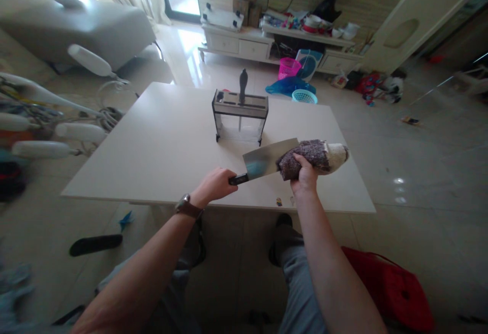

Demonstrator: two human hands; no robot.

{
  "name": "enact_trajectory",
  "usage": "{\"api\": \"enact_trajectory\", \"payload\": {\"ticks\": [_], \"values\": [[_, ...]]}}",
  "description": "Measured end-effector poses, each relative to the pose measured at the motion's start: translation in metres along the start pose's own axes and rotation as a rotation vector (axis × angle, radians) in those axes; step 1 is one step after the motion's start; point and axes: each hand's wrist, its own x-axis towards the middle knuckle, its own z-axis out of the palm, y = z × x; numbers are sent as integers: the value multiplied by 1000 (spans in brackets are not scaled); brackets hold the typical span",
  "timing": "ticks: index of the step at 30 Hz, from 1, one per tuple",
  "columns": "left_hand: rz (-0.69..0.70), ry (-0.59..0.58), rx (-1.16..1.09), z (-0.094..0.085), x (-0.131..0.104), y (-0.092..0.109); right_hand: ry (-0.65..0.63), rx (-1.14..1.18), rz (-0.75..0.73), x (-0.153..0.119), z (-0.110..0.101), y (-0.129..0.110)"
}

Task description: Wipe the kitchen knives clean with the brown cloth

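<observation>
My left hand point(218, 185) is closed around the black handle of a cleaver point(263, 160), whose wide, shiny blade points right above the white table. My right hand point(305, 175) grips a fuzzy cloth point(310, 155), dark brown-purple with a cream end, bunched into a roll. The blade's far end meets the cloth's left side; whether the cloth wraps around it, I cannot tell. Beyond the blade, a knife block point(240, 101) with clear sides and a dark frame stands upright. One black-handled tool is slotted in its top, with its thin shaft showing through the clear side.
The white table point(133, 156) has small stickers at its front edge. Past it are a pink basket point(288, 67), a light-blue basket point(304, 96) and a low white cabinet point(247, 47). A red bag point(396, 288) lies at the lower right. White lamp arms point(80, 130) jut in from the left.
</observation>
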Motion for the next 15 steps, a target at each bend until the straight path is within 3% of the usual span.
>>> {"api": "enact_trajectory", "payload": {"ticks": [6,15], "values": [[-80,92,108,8,2,0,1,-6,-14,-2,2,2],[-134,164,120,2,-1,7,-12,67,31,-12,10,-8]]}}
